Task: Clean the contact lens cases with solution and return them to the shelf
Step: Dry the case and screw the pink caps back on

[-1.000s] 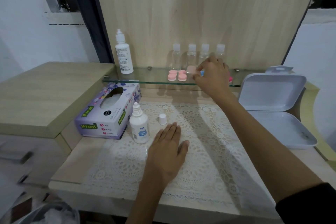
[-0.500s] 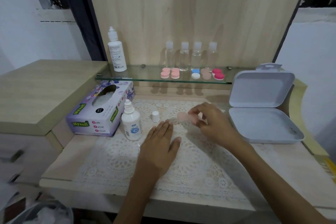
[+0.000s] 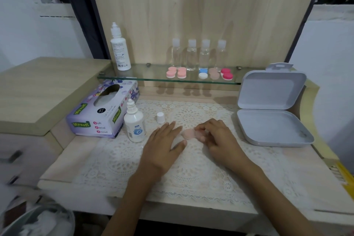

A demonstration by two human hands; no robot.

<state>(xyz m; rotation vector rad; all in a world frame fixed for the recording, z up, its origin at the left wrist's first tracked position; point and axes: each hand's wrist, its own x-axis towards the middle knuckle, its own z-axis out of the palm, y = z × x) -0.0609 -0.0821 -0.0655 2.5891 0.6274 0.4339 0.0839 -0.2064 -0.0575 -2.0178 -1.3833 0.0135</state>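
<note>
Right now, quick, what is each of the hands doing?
Left hand: open, resting flat on the lace mat.
Right hand: fingers curled round a pale pink lens case.

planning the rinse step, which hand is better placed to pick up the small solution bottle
Left. The left hand lies open and empty beside the small solution bottle; the right hand grips the peach lens case.

Pale pink plastic lens case point(image 3: 188, 133), centre of the white lace mat point(image 3: 191, 168): right half covered by curled fingers of the right hand point(image 3: 220, 141); outline blurred, lids not distinguishable. Tall white plastic bottle point(image 3: 120, 51), left end of the glass shelf point(image 3: 145, 79): label print too small to read. Yellow object point(image 3: 346, 176), surface's right edge: cut off by the frame, unidentifiable.
</note>
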